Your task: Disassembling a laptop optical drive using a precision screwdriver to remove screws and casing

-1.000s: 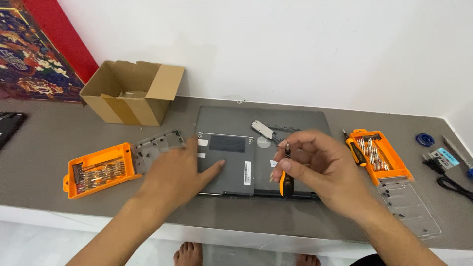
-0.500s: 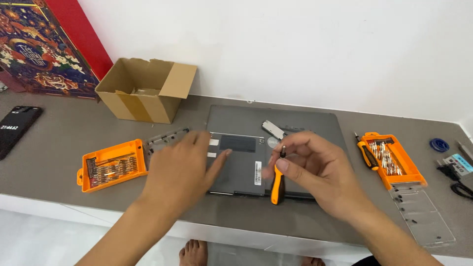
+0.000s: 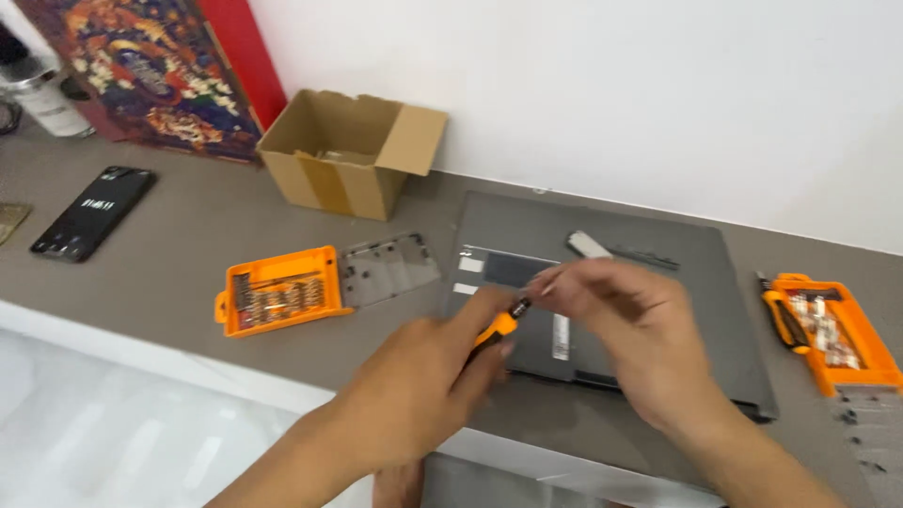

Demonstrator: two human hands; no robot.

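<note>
An orange and black screwdriver point(image 3: 499, 325) is gripped by its handle in my left hand point(image 3: 423, 376), just above the near left part of a dark grey laptop point(image 3: 677, 282) that lies bottom side up on the table. My right hand point(image 3: 630, 320) hovers over the laptop's middle, its fingertips pinched around the screwdriver's metal tip. A small silver piece point(image 3: 588, 245) rests on the laptop near its far edge.
An orange bit case point(image 3: 277, 292) with a clear lid point(image 3: 390, 268) lies left of the laptop. Behind it stands an open cardboard box point(image 3: 348, 155). A black phone point(image 3: 94, 212) lies far left. A second orange case point(image 3: 832, 334) sits at the right.
The screwdriver, held by my right hand before, now sits in my left hand, which has lifted off the laptop. My right hand has shifted to the tip. The view swung left.
</note>
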